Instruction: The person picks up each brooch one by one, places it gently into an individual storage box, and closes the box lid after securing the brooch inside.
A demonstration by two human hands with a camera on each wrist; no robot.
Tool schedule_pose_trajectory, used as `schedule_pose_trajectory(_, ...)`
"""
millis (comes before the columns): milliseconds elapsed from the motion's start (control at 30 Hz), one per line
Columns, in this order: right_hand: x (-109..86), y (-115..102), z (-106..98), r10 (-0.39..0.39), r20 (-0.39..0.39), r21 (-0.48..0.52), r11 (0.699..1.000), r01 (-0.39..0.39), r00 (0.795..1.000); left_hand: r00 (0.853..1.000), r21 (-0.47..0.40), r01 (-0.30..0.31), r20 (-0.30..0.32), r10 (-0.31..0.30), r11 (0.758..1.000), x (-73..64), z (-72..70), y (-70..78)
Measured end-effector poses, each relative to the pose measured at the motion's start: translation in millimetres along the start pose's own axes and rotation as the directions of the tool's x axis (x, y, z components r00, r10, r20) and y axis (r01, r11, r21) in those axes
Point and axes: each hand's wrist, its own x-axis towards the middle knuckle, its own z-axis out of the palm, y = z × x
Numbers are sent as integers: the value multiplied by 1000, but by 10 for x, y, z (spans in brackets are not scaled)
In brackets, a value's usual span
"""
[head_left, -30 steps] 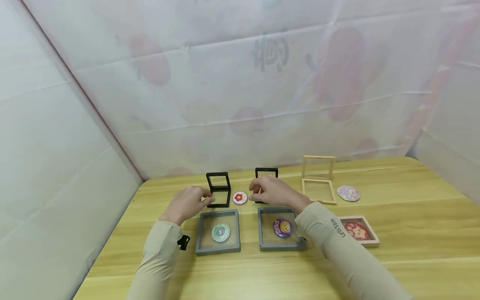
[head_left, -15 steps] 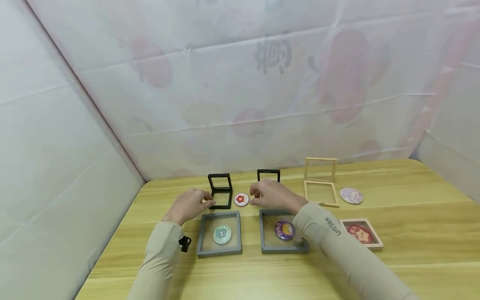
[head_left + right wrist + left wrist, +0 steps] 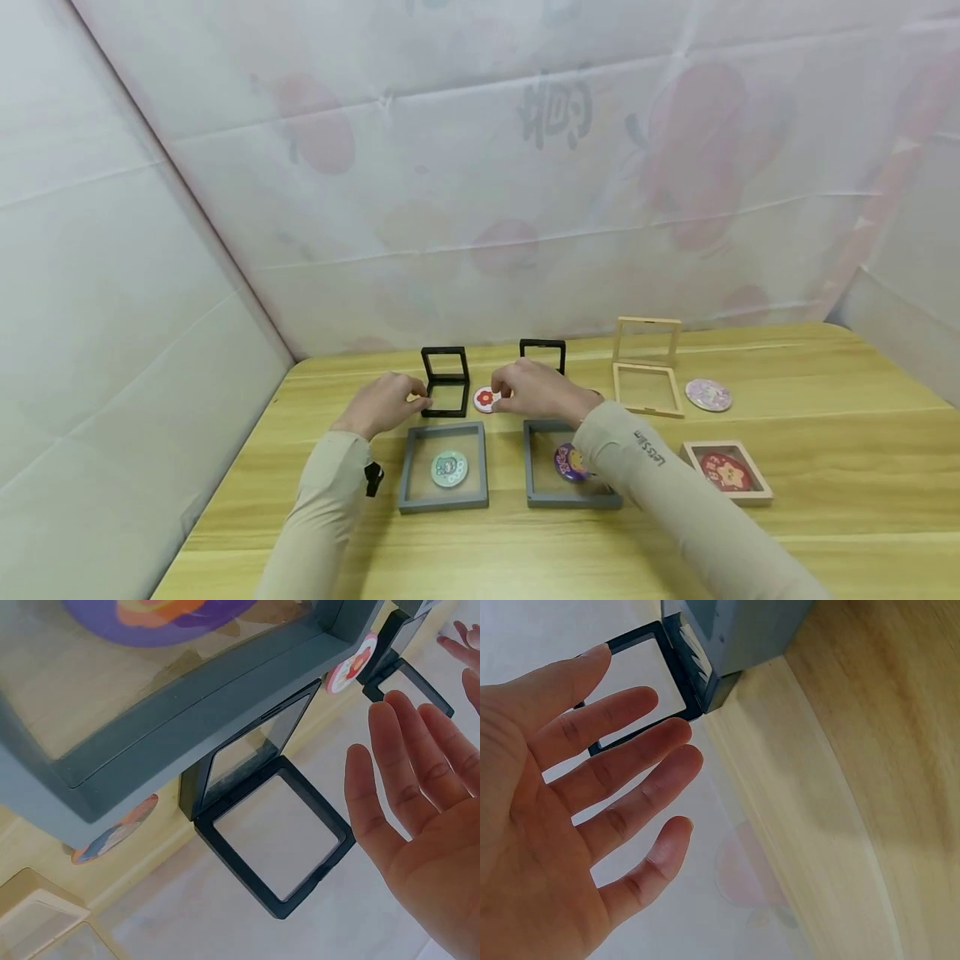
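Black frames (image 3: 447,382) and tan frame (image 3: 648,365) stand unfolded near desk's (image 3: 840,392) far edge, three cased badges (image 3: 449,470) look done, lilac badge (image 3: 708,395) and red-flower badge (image 3: 483,400) look pending, latter between black pair, left hand (image 3: 381,405) loosely spread alongside, right hand (image 3: 538,392) likewise, contact unclear.

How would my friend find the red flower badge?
Start at the yellow table and look toward its far edge. Between two open black frames lies the round badge. Its red flower on white sets it apart from the green badge and purple badge nearby.
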Motion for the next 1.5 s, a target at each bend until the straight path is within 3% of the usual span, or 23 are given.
schedule_pose_trajectory(400, 67, -23, -9, 55, 25, -30, 998, -54, 998, 998, 48, 9, 57, -12, 999, 99, -57, -68)
schedule_pose_trajectory(700, 117, -26, 4, 39, 26, -68, 997, -37, 999, 997, 71, -5, 82, -1, 997, 159, -49, -112)
schedule_pose_trajectory(967, 164, -23, 50, 43, 35, -64, 997, -41, 998, 984, 80, -3, 177, -11, 997, 186, 24, -152)
schedule_pose_trajectory(1300, 188, -19, 87, 21, 33, -67, 998, -19, 999, 994, 105, -42, 104, 31, 994, 195, 161, -91)
schedule_pose_trajectory(1500, 193, -27, 104, 30, 29, -79, 996, -28, 999, 987, 179, -59, 155, 31, 982, 195, 84, 10)
